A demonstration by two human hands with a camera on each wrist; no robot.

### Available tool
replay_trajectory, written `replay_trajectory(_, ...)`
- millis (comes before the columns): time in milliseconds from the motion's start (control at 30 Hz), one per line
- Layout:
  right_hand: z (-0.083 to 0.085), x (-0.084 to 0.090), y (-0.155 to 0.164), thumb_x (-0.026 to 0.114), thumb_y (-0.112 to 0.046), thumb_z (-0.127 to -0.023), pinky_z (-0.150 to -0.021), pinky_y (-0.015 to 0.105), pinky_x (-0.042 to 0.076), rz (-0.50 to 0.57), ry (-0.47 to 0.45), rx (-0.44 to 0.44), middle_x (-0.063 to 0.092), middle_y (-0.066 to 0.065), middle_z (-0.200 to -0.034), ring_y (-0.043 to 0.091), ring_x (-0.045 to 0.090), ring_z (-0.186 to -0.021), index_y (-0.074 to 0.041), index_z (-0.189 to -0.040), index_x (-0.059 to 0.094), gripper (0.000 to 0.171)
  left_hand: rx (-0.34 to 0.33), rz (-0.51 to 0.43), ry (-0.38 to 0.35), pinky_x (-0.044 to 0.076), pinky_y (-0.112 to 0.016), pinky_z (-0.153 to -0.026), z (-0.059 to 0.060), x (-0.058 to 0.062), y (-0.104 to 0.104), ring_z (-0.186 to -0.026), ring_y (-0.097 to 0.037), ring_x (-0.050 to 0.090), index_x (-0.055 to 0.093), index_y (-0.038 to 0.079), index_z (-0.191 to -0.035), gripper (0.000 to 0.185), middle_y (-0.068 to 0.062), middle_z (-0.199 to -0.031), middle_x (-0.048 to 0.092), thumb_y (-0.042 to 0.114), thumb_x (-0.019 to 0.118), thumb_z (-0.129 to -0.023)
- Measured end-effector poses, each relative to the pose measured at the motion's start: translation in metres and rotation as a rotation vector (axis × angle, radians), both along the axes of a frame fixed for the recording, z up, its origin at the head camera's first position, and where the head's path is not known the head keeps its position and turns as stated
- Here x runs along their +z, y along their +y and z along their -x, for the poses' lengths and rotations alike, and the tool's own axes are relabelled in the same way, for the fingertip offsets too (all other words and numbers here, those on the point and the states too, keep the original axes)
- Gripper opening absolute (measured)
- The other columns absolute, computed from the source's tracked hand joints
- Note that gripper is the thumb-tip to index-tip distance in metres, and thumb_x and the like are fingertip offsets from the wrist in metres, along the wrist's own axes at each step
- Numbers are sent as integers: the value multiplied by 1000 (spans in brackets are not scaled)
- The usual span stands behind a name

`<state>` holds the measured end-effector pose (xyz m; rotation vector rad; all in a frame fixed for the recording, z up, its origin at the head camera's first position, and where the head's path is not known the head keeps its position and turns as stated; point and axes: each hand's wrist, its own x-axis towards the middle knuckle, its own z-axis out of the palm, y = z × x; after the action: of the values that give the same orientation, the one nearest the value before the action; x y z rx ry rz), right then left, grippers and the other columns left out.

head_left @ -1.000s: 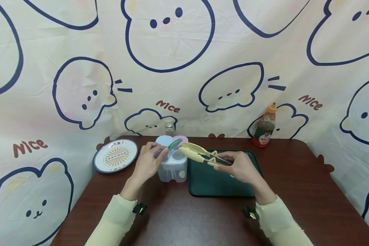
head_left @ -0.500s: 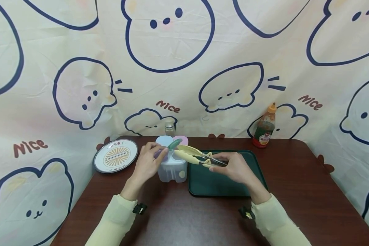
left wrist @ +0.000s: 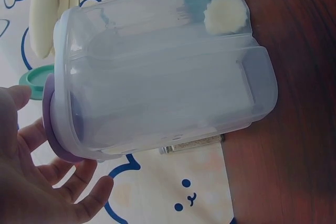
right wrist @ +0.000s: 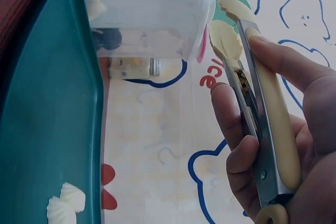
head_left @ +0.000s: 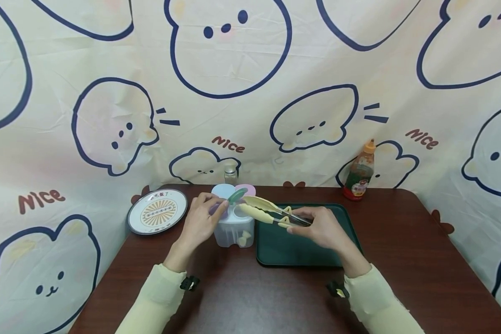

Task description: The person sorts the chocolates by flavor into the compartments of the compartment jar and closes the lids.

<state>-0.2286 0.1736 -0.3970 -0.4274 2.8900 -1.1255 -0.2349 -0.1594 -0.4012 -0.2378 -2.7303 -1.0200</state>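
translucent plastic box with coloured round lids (head_left: 229,227) is placed on the dark brown wooden table (head_left: 234,297), just beside the dark green rectangular tray (head_left: 275,256). a mint-green round plastic lid (head_left: 237,196) is tipped up at the front right compartment (head_left: 245,226); its edge seems pinched by thumb and forefinger of the left hand (head_left: 202,215), other fingers loosely spread. cream-and-steel kitchen tongs (right wrist: 270,114) are gripped by the right hand (head_left: 323,225), thumb on one arm, fingers curled round the other. tong tips are parted at the opening, nothing seen between them; contact with the rim cannot be told. small white ridged pieces (head_left: 243,240) are seen at the compartment's bottom, more white pieces (right wrist: 65,203) on the tray.

step in hand looks like a drop-in by tongs. for a clean one: lid best held well back, out of the tips' path, with the box steadied lightly so it isn't dragged. tips should be centred on the opening, brought low, then parted just enough, as a wide spread could knock rim or lid. light pressure is advised on the tray, since pieces look soft.
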Motion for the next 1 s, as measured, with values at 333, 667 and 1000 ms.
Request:
replay_trajectory(333,2,-1,36,80,-49,-80,-59,31,47,16,-46,-40,74,7,-99,18,59,-72,-17,-124,71,56,-6,1,-4,42,-51,-99,0,-1,0,-120,-30,44,71,14,-120,58,-11,-131,53,60,45,-100)
replay_trajectory(667,1,-7,67,78,-53,-80,-67,31,44,-69,-20,-83,72,12,-115,21,58,-86,-14,-125,70,60,-6,0,-20,43,-51,-100,1,0,-1,-122,-30,43,71,14,-121,60,-11,-133,52,63,43,-99)
replay_trajectory(1000,2,-18,91,78,-53,-81,-67,31,43,-110,-13,-125,73,13,-112,21,59,-86,-12,-126,69,61,-9,-5,-24,43,-51,-100,1,0,-1,-122,-29,43,70,14,-121,59,-10,-133,52,63,44,-99)
